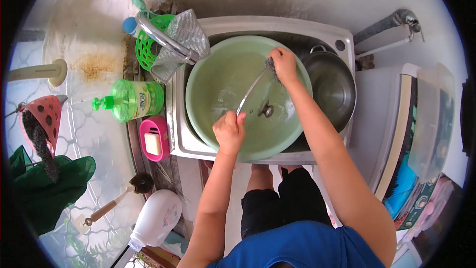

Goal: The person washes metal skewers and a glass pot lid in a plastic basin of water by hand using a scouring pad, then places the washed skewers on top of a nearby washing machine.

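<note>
Over the pale green basin [204, 87], my left hand [229, 132] pinches the lower end of a thin curved metal rim. It looks like the rim of a glass pot lid [252, 88], tilted, with a round metal knob [267, 109] to its right. At the rim's upper end, my right hand [284, 66] is closed on a dark grey steel wool scrubber [270, 63] pressed against the metal. The lid's clear part is hard to tell from the water in the basin.
The basin stands in a steel sink [277, 22] beside a metal pot [331, 89]. A faucet [166, 37] with a mesh cloth [186, 40] reaches over the left. Along that edge are a green pump bottle [134, 100], a pink soap dish [154, 128] and a white bottle [157, 217].
</note>
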The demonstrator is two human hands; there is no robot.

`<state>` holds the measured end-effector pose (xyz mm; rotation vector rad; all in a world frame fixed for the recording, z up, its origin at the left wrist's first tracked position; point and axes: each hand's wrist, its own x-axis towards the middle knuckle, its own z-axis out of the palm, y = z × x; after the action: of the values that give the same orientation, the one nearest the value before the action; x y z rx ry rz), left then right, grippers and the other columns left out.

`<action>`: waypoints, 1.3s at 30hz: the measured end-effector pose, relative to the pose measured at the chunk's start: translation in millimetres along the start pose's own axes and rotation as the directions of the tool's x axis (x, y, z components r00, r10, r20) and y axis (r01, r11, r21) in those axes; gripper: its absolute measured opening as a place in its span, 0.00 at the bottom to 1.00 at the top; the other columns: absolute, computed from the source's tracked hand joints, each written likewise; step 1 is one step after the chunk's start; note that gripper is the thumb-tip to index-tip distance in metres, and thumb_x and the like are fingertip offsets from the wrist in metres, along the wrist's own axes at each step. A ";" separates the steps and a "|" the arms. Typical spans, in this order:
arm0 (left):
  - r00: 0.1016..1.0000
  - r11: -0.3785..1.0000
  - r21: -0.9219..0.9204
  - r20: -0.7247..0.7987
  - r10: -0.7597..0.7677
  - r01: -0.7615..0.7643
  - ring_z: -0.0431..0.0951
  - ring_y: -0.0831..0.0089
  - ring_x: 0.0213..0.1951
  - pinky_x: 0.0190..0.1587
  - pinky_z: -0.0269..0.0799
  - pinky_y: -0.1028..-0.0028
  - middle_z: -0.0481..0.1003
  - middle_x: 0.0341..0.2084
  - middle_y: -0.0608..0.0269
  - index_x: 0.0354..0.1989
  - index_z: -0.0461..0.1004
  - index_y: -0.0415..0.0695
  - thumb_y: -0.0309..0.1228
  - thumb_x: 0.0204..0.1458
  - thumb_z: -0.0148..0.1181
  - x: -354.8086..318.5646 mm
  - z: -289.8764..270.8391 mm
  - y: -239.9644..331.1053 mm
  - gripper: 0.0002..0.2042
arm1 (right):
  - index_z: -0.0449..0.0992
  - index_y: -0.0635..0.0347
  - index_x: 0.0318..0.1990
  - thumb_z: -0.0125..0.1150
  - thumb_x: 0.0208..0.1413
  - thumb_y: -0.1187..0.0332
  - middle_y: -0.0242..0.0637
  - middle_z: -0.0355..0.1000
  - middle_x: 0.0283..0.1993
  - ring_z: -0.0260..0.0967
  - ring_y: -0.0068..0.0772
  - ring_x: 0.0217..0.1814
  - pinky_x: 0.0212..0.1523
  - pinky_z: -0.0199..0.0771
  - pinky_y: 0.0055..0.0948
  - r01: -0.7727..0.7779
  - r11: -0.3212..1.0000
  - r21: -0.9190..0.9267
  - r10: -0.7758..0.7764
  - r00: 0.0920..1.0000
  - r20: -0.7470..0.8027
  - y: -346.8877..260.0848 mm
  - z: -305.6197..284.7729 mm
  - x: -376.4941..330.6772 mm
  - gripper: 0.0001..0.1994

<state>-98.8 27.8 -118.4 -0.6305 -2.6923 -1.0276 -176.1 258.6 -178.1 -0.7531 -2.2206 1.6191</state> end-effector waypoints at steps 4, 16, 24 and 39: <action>0.999 0.995 0.102 0.026 -0.024 0.021 0.68 0.60 0.13 0.18 0.63 0.67 0.69 0.09 0.65 0.18 0.61 0.44 0.35 0.56 0.53 -19.7 -9.5 -22.4 0.16 | 0.72 0.54 0.16 0.59 0.37 0.68 0.34 0.68 0.20 0.68 0.39 0.25 0.25 0.68 0.39 0.465 0.841 -0.277 -0.477 0.879 0.027 -69.0 19.3 -53.9 0.04; 0.995 0.999 0.032 -0.103 0.011 -0.007 0.65 0.56 0.15 0.19 0.60 0.64 0.62 0.11 0.57 0.19 0.62 0.43 0.35 0.55 0.55 -44.8 -15.7 -34.9 0.16 | 0.73 0.63 0.22 0.52 0.47 0.65 0.43 0.70 0.19 0.70 0.44 0.22 0.24 0.66 0.37 0.039 0.994 -0.107 -0.024 0.990 0.138 -28.8 7.0 -33.4 0.11; 0.998 0.984 0.174 -0.038 0.041 -0.034 0.69 0.52 0.16 0.18 0.62 0.61 0.67 0.12 0.54 0.26 0.66 0.40 0.29 0.56 0.50 -6.0 -24.2 -9.1 0.08 | 0.73 0.54 0.16 0.60 0.34 0.68 0.32 0.69 0.20 0.68 0.37 0.23 0.26 0.68 0.35 0.770 0.626 -0.125 -0.700 0.625 0.344 -126.6 51.3 -97.5 0.04; 0.985 0.982 0.126 -0.117 -0.126 0.141 0.66 0.56 0.13 0.18 0.60 0.63 0.64 0.09 0.55 0.22 0.64 0.41 0.35 0.58 0.49 -21.0 -19.7 -22.7 0.14 | 0.70 0.59 0.28 0.60 0.41 0.71 0.39 0.68 0.30 0.65 0.45 0.33 0.34 0.68 0.39 0.679 0.733 -0.038 -0.680 0.733 -0.005 -93.7 65.8 -83.8 0.07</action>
<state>-89.9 -7.4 -124.0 -0.3629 -2.7096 -0.8734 -163.9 137.4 -105.3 0.0791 -2.1341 1.1812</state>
